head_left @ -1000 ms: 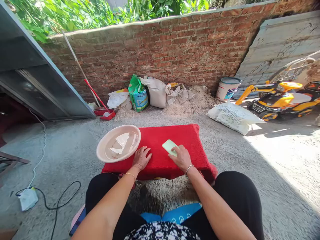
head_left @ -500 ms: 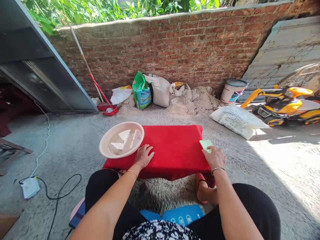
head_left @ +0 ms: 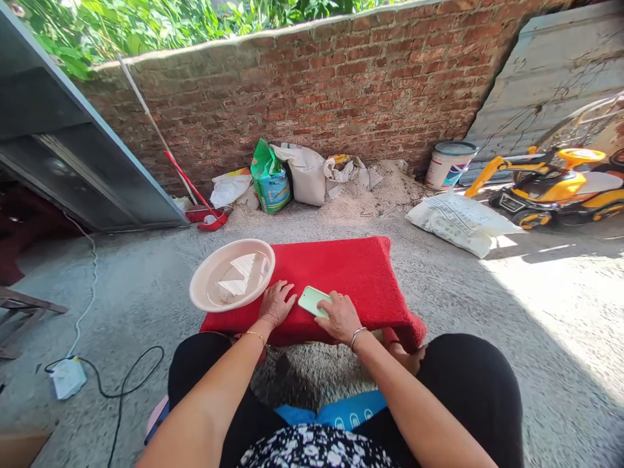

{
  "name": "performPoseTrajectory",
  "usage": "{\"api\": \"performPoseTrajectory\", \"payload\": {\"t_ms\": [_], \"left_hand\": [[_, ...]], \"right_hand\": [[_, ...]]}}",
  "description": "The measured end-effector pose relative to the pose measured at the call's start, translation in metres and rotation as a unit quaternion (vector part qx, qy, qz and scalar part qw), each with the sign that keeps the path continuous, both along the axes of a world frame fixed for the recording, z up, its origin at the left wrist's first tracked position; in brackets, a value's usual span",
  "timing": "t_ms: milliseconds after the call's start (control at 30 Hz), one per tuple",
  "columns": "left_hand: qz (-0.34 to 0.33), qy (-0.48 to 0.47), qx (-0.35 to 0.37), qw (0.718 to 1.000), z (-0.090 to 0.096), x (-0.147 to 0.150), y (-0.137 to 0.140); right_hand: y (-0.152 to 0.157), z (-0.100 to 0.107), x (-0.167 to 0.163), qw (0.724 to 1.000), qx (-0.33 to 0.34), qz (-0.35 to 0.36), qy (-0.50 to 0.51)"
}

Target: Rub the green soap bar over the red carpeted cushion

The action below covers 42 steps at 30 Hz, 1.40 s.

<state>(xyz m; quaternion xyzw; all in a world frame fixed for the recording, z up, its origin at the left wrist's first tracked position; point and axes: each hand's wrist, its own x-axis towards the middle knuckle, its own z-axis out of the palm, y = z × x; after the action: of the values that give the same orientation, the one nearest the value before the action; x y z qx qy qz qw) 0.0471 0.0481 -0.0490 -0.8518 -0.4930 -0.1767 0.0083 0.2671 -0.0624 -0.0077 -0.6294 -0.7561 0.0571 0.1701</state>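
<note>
A thick red cloth (head_left: 336, 260) lies draped over a low oblong support in front of me. Flat on its near left part rests my left hand (head_left: 277, 304), fingers spread, close to the rim of the basin. My right hand (head_left: 341, 317) grips a flat pale green oblong (head_left: 312, 300) that looks like a scrub brush, with rounded corners and a small hole at one end. Its underside is hidden against the cloth. A pale pink basin (head_left: 199, 286) holding clear water stands on the cloth's left end.
Sacks (head_left: 308, 175) and a sand heap line the brick wall (head_left: 341, 97). A bucket (head_left: 451, 166), a white bag (head_left: 463, 221) and a yellow toy excavator (head_left: 560, 188) are on the right. On the left, a black cable (head_left: 119, 395) runs near a white box (head_left: 68, 378).
My right hand has moved left with the pale green brush, from the cloth's right edge to its near middle. My left hand stays in place. The view has shifted slightly.
</note>
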Motion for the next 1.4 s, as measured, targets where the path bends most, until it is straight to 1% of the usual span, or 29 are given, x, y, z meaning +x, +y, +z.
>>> {"api": "performPoseTrajectory", "payload": {"t_ms": [67,100,167,233,267,300,333,367,433,467,500,533,600,633,667,700,767,800,867,933,1000,1067,1100,1167,1233,1267,1333,1367,1400], "left_hand": [[-0.001,-0.004,-0.004,1.000,-0.001,0.001,0.000],[-0.002,-0.007,-0.007,1.000,-0.002,0.001,0.000],[-0.002,-0.016,-0.011,1.000,-0.003,0.001,0.000],[-0.002,-0.025,-0.014,1.000,-0.003,0.000,-0.001],[-0.001,-0.029,-0.015,0.999,-0.003,0.000,-0.001],[-0.001,-0.032,-0.015,0.999,-0.002,0.000,-0.002],[0.000,-0.035,-0.015,0.999,-0.002,-0.001,-0.002],[0.000,-0.035,-0.015,0.999,-0.001,-0.001,-0.002],[0.001,-0.033,-0.014,0.999,0.000,-0.001,-0.003],[0.001,-0.031,-0.013,0.999,0.001,-0.001,-0.003],[0.001,-0.027,-0.013,1.000,0.001,-0.001,-0.003],[0.000,-0.023,-0.012,1.000,0.001,-0.002,-0.002],[-0.001,-0.013,-0.011,1.000,0.001,-0.002,-0.002],[-0.001,-0.008,-0.010,1.000,0.001,-0.002,-0.002],[-0.001,-0.003,-0.009,1.000,0.001,-0.002,-0.001],[0.000,0.000,-0.009,1.000,0.000,-0.001,-0.001],[0.000,0.003,-0.009,1.000,0.000,-0.001,-0.001],[0.000,0.003,-0.009,1.000,0.000,-0.001,-0.001],[0.001,0.000,-0.011,1.000,0.000,0.000,-0.001],[0.003,-0.006,-0.014,1.000,0.000,0.001,-0.002],[0.003,-0.012,-0.018,1.000,0.002,0.001,-0.003],[0.003,-0.017,-0.021,1.000,0.002,0.001,-0.003],[0.003,-0.019,-0.021,1.000,0.003,0.001,-0.003],[0.003,-0.022,-0.023,0.999,0.003,0.001,-0.004],[0.002,-0.023,-0.024,0.999,0.004,0.001,-0.004],[0.002,-0.023,-0.025,0.999,0.004,0.000,-0.004],[0.003,-0.022,-0.025,0.999,0.004,0.000,-0.004],[0.003,-0.022,-0.024,0.999,0.004,0.000,-0.004],[0.002,-0.022,-0.023,0.999,0.004,0.001,-0.004]], "right_hand": [[-0.001,-0.004,0.037,0.997,-0.021,-0.077,0.013],[-0.003,-0.005,0.062,0.990,-0.032,-0.133,0.026],[-0.008,-0.007,0.111,0.960,-0.065,-0.261,0.073],[-0.015,-0.005,0.150,0.916,-0.078,-0.381,0.100],[-0.019,-0.003,0.161,0.898,-0.076,-0.422,0.101],[-0.021,-0.001,0.166,0.888,-0.073,-0.444,0.100],[-0.023,0.002,0.165,0.886,-0.067,-0.447,0.098],[-0.024,0.004,0.157,0.894,-0.060,-0.433,0.100],[-0.024,0.006,0.125,0.928,-0.043,-0.354,0.106],[-0.023,0.007,0.104,0.948,-0.031,-0.300,0.105],[-0.022,0.007,0.082,0.969,-0.028,-0.227,0.094],[-0.021,0.007,0.059,0.984,-0.020,-0.157,0.078],[-0.020,0.006,0.019,0.998,-0.013,-0.042,0.047],[-0.020,0.005,0.005,0.999,-0.010,-0.003,0.036],[-0.019,0.004,-0.004,0.999,-0.009,0.020,0.029],[-0.019,0.003,-0.007,0.999,-0.011,0.028,0.026],[-0.018,0.000,0.005,0.999,-0.022,0.002,0.028],[-0.018,-0.002,0.019,0.999,-0.029,-0.028,0.035],[-0.019,-0.006,0.058,0.991,-0.044,-0.114,0.060],[-0.022,-0.009,0.100,0.968,-0.067,-0.213,0.112],[-0.026,-0.008,0.134,0.936,-0.076,-0.309,0.152],[-0.029,-0.006,0.151,0.911,-0.073,-0.370,0.166],[-0.029,-0.005,0.152,0.906,-0.068,-0.383,0.166],[-0.027,-0.003,0.141,0.912,-0.052,-0.373,0.163],[-0.025,-0.001,0.114,0.934,-0.030,-0.320,0.158],[-0.023,-0.001,0.096,0.948,-0.020,-0.279,0.152],[-0.022,-0.001,0.059,0.977,-0.011,-0.172,0.129],[-0.022,-0.001,0.042,0.987,-0.009,-0.116,0.108],[-0.022,-0.002,0.027,0.993,-0.007,-0.076,0.086]]}}
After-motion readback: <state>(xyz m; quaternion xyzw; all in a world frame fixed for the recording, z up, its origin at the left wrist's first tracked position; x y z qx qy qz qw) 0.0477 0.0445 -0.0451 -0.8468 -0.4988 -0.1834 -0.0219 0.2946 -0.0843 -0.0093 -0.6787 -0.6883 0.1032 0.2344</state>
